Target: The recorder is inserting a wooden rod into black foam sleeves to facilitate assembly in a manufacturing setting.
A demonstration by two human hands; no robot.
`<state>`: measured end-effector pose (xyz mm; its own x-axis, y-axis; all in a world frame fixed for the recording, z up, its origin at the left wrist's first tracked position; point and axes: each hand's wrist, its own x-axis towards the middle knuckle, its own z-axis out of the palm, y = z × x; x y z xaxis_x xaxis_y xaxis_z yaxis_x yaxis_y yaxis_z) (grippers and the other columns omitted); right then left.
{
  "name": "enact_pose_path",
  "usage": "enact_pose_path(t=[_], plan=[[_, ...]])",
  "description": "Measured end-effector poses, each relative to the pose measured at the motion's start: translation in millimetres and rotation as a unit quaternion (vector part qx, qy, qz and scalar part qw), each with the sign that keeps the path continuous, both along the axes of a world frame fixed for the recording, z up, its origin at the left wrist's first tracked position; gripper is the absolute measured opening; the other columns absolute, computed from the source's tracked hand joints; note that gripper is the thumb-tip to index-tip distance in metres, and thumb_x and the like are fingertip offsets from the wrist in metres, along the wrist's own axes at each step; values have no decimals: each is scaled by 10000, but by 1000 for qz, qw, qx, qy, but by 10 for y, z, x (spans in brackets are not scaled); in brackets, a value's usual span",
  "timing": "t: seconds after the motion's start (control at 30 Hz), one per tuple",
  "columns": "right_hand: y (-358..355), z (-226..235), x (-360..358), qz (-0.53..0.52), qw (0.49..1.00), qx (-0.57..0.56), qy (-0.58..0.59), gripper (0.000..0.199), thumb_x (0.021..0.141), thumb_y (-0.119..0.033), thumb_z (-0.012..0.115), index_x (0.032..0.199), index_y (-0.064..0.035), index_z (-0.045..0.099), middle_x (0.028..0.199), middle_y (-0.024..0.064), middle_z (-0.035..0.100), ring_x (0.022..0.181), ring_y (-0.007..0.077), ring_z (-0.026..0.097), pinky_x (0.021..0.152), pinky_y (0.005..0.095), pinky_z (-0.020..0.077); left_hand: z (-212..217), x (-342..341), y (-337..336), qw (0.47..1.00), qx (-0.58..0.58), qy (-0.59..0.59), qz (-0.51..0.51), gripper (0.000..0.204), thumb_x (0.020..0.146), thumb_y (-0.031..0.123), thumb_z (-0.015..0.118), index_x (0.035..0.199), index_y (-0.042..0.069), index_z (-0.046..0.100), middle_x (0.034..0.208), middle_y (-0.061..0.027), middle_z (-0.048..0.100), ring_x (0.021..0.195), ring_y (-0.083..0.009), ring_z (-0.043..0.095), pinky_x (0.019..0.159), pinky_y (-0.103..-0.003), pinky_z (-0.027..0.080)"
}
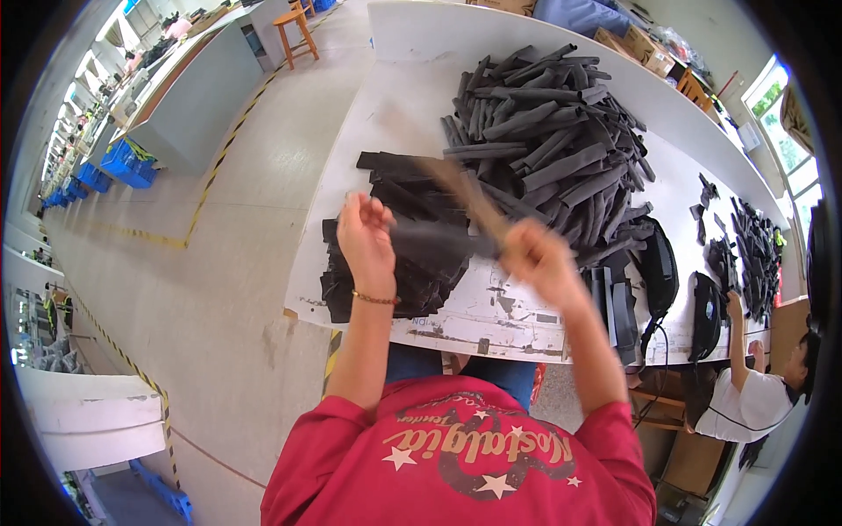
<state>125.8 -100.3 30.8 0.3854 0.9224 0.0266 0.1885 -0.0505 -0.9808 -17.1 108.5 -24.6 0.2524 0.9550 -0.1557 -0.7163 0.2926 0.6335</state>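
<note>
My right hand (537,259) is closed round a long, flat wooden stick (469,197), which is smeared by motion and points up and to the left. My left hand (367,245) is raised at the table's left side, its fingers loosely bent and seemingly holding nothing. Between the hands is a blurred dark fabric piece (438,241); whether either hand touches it I cannot tell. Beneath and around my left hand lies a stack of flat black fabric pieces (399,285). Beyond my right hand rises a large heap of dark grey fabric tubes (553,131).
The white table (517,329) has a worn front edge and a raised back board. Black pouches (658,272) lie on the right. Farther right, a co-worker (754,394) reaches toward another dark pile (759,250). A wooden stool (296,37) and blue crates (130,164) stand left.
</note>
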Motion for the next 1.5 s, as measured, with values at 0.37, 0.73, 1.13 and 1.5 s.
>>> enact_pose_path(t=[0.37, 0.73, 1.13, 1.5], plan=[[-68, -273, 835, -224, 959, 38, -172, 206, 971, -172, 482, 1097, -17, 536, 708, -6, 475, 641, 71, 427, 582, 222, 367, -129, -113, -129, 531, 674, 427, -285, 250, 690, 159, 745, 903, 75, 644, 984, -32, 613, 1064, -254, 500, 932, -363, 400], [-1395, -531, 82, -143, 973, -164, -71, 185, 934, -109, 513, 969, 17, 644, 587, 3, 469, 554, 62, 427, 507, 234, 355, -232, 107, 49, 532, 665, 413, -325, 80, 763, 140, 678, 821, 87, 686, 983, 5, 612, 1060, -215, 489, 919, -363, 379], [-1302, -593, -55, -105, 969, -171, -145, 188, 909, -126, 562, 1026, 6, 628, 571, 49, 492, 526, 100, 444, 493, 278, 372, -107, 119, -161, 560, 703, 364, -243, 67, 754, 130, 680, 794, 77, 689, 956, -11, 629, 1060, -258, 500, 901, -363, 416], [-560, -1055, -687, -115, 990, -11, 86, 238, 960, -114, 458, 1148, -4, 555, 657, -39, 449, 590, 42, 387, 529, 206, 335, 115, 25, -746, 955, 273, 77, -85, 499, 831, 49, 645, 1273, 24, 415, 1184, -139, 500, 1051, -224, 521, 894, -400, 454]])
